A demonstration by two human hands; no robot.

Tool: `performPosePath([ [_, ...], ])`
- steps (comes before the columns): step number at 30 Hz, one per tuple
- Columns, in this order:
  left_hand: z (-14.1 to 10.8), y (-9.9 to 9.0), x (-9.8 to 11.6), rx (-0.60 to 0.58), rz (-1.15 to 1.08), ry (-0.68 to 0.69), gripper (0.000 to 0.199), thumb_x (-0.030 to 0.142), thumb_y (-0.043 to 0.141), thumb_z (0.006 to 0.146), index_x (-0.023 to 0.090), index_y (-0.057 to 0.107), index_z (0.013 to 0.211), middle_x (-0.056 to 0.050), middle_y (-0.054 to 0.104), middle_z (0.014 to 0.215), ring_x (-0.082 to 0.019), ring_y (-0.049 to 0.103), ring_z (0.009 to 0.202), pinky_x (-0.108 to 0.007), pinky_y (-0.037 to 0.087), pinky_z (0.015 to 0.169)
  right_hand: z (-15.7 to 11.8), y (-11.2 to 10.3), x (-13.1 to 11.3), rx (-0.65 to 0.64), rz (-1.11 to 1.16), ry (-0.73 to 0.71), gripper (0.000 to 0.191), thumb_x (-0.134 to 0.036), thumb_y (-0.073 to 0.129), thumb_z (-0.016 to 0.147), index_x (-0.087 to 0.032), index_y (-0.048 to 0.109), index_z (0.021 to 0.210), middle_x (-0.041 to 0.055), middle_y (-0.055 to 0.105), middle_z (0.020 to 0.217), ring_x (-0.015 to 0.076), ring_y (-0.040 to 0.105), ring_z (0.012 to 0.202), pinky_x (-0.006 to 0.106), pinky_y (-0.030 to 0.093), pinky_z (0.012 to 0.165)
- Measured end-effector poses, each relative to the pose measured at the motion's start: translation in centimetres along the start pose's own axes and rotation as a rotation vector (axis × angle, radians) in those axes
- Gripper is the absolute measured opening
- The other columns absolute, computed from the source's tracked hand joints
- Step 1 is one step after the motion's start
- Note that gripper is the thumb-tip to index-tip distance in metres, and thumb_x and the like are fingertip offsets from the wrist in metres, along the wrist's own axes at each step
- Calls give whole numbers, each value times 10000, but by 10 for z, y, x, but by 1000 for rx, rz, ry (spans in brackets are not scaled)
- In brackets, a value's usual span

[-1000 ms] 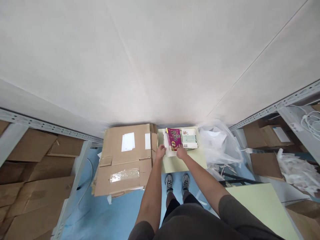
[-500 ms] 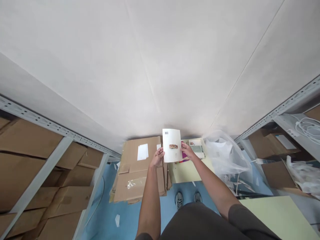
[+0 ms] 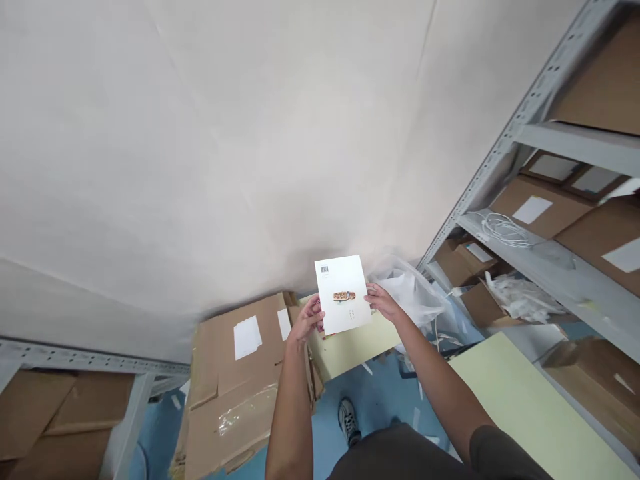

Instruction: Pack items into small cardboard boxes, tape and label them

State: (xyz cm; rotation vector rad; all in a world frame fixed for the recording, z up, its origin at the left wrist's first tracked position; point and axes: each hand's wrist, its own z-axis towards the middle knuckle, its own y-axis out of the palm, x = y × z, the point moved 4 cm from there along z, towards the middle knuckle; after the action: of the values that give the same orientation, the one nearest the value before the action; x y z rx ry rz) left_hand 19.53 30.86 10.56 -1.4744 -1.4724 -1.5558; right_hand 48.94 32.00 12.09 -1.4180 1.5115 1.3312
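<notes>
Between my hands is a white booklet [image 3: 344, 317] with a barcode at its top left corner and a small picture of food in the middle. My left hand [image 3: 306, 321] is closed on its left edge. On the opposite edge, the fingers of my right hand [image 3: 382, 300] grip it. The booklet is held up, facing me, above a pale yellow table [image 3: 360, 343]. It covers most of what lies on that table.
Flattened cardboard boxes [image 3: 225, 373] are stacked left of the table. A clear plastic bag [image 3: 407, 290] stands at its right. Metal shelving [image 3: 565, 260] with boxes and a coiled white cable [image 3: 505, 230] lines the right side. Another yellow tabletop [image 3: 540, 407] is at lower right.
My view and body have turned to the right, so more of the right shelving shows. The booklet stays in both hands and now faces me more squarely.
</notes>
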Motion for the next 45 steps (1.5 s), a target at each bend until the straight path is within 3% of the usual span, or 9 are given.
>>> performPosePath([
  [4, 19, 54, 4, -131, 31, -50, 928, 392, 942, 677, 297, 527, 1501, -75, 750, 1157, -208, 746, 893, -322, 621, 734, -43, -50, -23, 63, 12, -47, 568, -396, 888, 668, -266, 611, 1147, 1, 745, 935, 216, 717, 849, 309, 565, 723],
  [8, 38, 134, -4, -241, 97, -96, 977, 346, 941, 655, 319, 494, 1523, -98, 735, 1234, -228, 752, 941, -310, 615, 734, -108, -116, -35, 149, 55, -121, 567, -357, 882, 677, -283, 634, 1182, 9, 741, 987, 219, 720, 918, 312, 571, 760],
  [18, 32, 429, -90, -673, 181, -244, 958, 359, 967, 660, 300, 519, 1505, -128, 724, 1270, -306, 737, 1061, -396, 635, 801, -385, -306, -30, 452, 128, -238, 801, -417, 892, 700, -315, 559, 1422, 62, 748, 1209, 254, 724, 1056, 352, 590, 817],
  [22, 5, 543, -138, -848, 219, -315, 980, 356, 968, 653, 300, 515, 1520, -123, 724, 1275, -287, 742, 1034, -382, 623, 812, -505, -349, -14, 655, 204, -298, 767, -392, 877, 711, -313, 578, 1413, 81, 751, 1270, 270, 727, 1092, 357, 591, 822],
  [26, -30, 633, -183, -1004, 249, -395, 991, 343, 975, 637, 291, 527, 1519, -103, 728, 1215, -230, 734, 969, -324, 604, 795, -604, -366, 7, 823, 284, -345, 707, -349, 860, 737, -332, 585, 1388, 63, 747, 1305, 261, 722, 1106, 369, 588, 856],
  [30, -55, 691, -214, -1123, 221, -470, 987, 286, 980, 628, 292, 549, 1517, -71, 717, 1128, -195, 720, 935, -305, 588, 799, -662, -366, 27, 890, 392, -413, 669, -312, 852, 756, -348, 572, 1363, 27, 787, 1140, 226, 727, 989, 357, 579, 838],
  [35, -51, 728, -233, -1178, 287, -481, 923, 278, 982, 598, 269, 631, 1451, -75, 717, 1104, -207, 722, 944, -342, 587, 841, -684, -360, 37, 1056, 418, -455, 657, -320, 864, 712, -325, 573, 1302, 9, 786, 971, 207, 709, 817, 336, 560, 751],
  [40, -45, 760, -231, -1008, 429, -207, 625, 330, 973, 615, 187, 785, 1194, -141, 756, 1143, -269, 709, 1061, -378, 580, 905, -666, -359, 11, 1235, 237, -452, 655, -377, 800, 758, -301, 547, 1357, 32, 793, 969, 235, 721, 812, 350, 555, 727],
  [45, -92, 791, -221, -1267, 196, -286, 671, 447, 928, 726, 195, 740, 1318, -159, 714, 1360, -298, 708, 1150, -417, 579, 959, -611, -362, -17, 1370, -243, -309, 570, -335, 701, 860, -307, 554, 1410, 64, 804, 1064, 282, 753, 897, 405, 579, 816],
])
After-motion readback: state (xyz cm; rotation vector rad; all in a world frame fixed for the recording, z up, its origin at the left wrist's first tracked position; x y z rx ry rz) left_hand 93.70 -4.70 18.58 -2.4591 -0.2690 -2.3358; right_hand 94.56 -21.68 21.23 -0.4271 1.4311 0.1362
